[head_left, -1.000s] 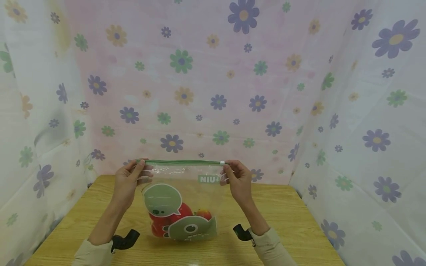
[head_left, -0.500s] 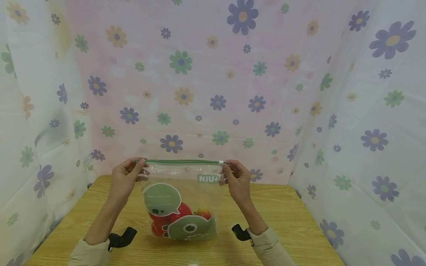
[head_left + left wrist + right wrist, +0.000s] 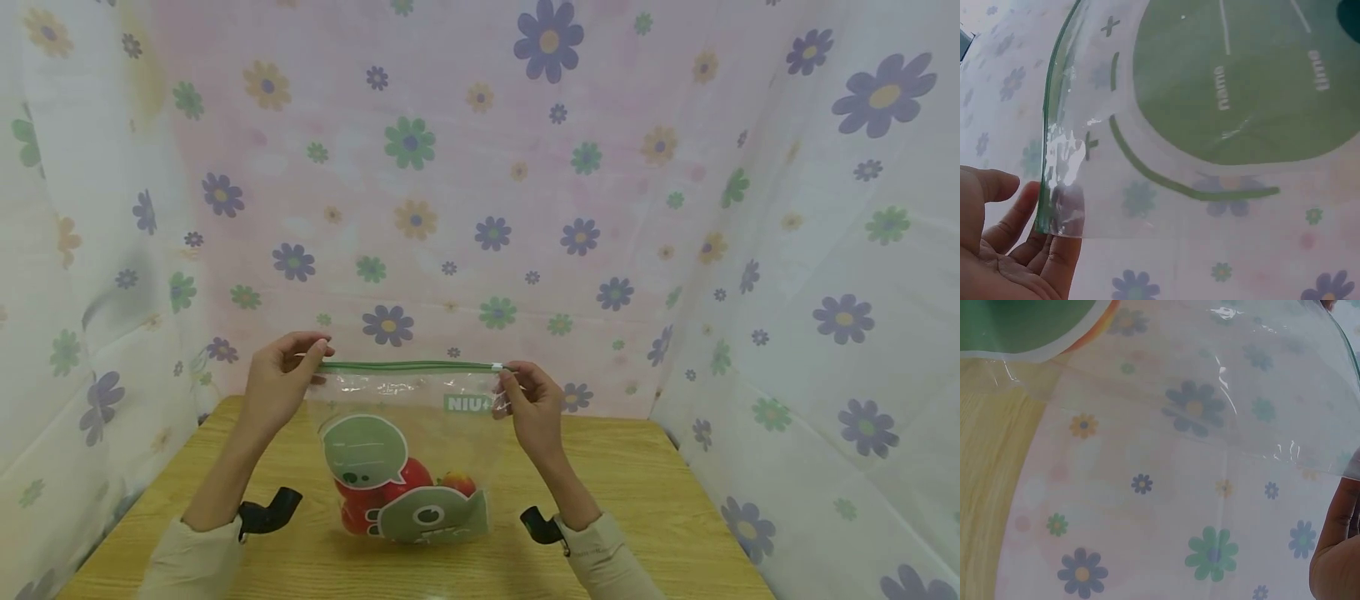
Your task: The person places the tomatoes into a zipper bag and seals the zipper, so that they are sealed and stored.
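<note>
A clear zip bag (image 3: 427, 437) with a green top edge and pale green prints stands upright on the table, sagging over its contents. Inside show several round red fruits (image 3: 416, 475), one of them yellow-red (image 3: 459, 482); their exact kind is unclear. My left hand (image 3: 281, 375) is at the bag's upper left corner. In the left wrist view the thumb (image 3: 1000, 184) stands apart from the bag while the fingers touch the corner from behind. My right hand (image 3: 538, 408) pinches the upper right corner beside the white zip slider (image 3: 497, 367).
A wood-grain table (image 3: 622, 500) lies under the bag. Flower-printed cloth (image 3: 450, 208) hangs behind it and on both sides. A black curved mount (image 3: 272, 511) sticks out from the left cuff, and a similar mount (image 3: 542, 527) from the right.
My left hand has shifted slightly left and up, its thumb coming off the bag's corner. My right hand keeps its pinch, and the bag stays almost where it was.
</note>
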Demonstrator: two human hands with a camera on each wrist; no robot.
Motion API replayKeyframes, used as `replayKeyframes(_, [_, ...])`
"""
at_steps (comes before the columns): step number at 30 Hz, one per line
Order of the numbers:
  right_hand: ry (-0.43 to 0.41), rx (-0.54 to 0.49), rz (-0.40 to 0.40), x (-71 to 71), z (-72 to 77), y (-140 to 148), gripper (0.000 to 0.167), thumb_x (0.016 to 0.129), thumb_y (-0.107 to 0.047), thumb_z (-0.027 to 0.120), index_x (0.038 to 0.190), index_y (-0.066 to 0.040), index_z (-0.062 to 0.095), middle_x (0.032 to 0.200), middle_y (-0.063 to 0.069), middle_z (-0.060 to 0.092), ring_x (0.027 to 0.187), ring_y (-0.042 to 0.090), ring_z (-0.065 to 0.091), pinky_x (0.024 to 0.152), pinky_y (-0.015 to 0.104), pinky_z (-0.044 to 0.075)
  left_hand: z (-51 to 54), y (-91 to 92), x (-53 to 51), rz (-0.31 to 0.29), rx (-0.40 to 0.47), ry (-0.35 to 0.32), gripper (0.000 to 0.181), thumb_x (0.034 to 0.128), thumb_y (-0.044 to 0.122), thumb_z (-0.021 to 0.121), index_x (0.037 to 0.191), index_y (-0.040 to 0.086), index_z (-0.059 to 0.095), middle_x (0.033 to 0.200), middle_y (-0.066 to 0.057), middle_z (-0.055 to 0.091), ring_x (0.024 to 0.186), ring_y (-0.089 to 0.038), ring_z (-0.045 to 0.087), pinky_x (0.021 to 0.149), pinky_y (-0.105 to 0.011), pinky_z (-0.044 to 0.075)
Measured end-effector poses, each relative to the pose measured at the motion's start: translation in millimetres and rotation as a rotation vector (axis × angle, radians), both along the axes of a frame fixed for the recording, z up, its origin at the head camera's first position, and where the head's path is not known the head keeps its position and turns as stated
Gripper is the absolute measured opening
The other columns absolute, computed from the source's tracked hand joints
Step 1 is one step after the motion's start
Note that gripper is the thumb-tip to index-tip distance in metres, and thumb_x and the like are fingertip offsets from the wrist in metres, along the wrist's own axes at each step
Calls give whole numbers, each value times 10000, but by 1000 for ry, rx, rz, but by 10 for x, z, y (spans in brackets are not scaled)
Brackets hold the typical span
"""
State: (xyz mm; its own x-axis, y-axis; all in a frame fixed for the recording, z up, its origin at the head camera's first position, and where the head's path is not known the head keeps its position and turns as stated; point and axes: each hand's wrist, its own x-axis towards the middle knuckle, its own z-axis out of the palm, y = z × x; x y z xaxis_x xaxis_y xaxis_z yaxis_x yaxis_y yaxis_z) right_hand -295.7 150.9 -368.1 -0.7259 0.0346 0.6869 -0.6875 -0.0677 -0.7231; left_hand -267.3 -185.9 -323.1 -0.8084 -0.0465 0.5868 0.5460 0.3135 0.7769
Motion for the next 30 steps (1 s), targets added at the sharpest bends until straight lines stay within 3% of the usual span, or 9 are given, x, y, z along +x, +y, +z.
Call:
replayKeyframes(5, [-13,-4,-5,-1,-7,-1,165,1013,-69,625,1077,81,649,756,1,670,529,99,641,488,272,576,175,86,-30,74,-175,13,331,1073,276,537,1259,32,659,1099,-123,696,913,-170,686,748,-131,536])
replayKeyframes(9, [-17,-13,1,-4,-4,-6,176,1013,-75,627,1081,87,644,755,-2,671,528,96,639,488,265,574,287,222,-63,104,-276,39,303,1062,235,552,1250,25,663,1125,-168,693,972,-303,687,833,-266,581])
replayKeyframes(13, [-19,-15,4,-6,6,-15,179,1012,-71,626,1083,93,638,752,-9,674,528,89,638,487,261,573,351,425,-85,40,-329,85,243,1042,147,576,1214,4,673,1080,-163,700,934,-302,700,846,-448,601])
replayKeyframes(19, [-18,-19,4,-5,12,-30,175,1010,-65,629,1076,97,639,748,-10,674,522,88,636,481,260,570,367,738,-92,-82,-379,167,188,1001,68,633,1167,4,695,1004,-114,704,847,-212,693,787,-374,620])
replayKeyframes(26, [-30,-13,-7,14,-15,-43,163,1007,-74,635,1069,76,649,749,-13,671,517,91,625,486,256,571,324,1006,-94,-96,-470,190,169,995,106,654,1136,34,715,1007,-88,705,821,-172,667,775,-347,613])
replayKeyframes(30, [-20,-12,-12,7,-28,-53,156,1007,-72,636,1063,72,654,742,-5,666,500,89,615,474,252,563,302,1155,-82,-100,-540,190,178,989,121,667,1136,35,721,1039,-91,719,888,-204,700,813,-362,610])
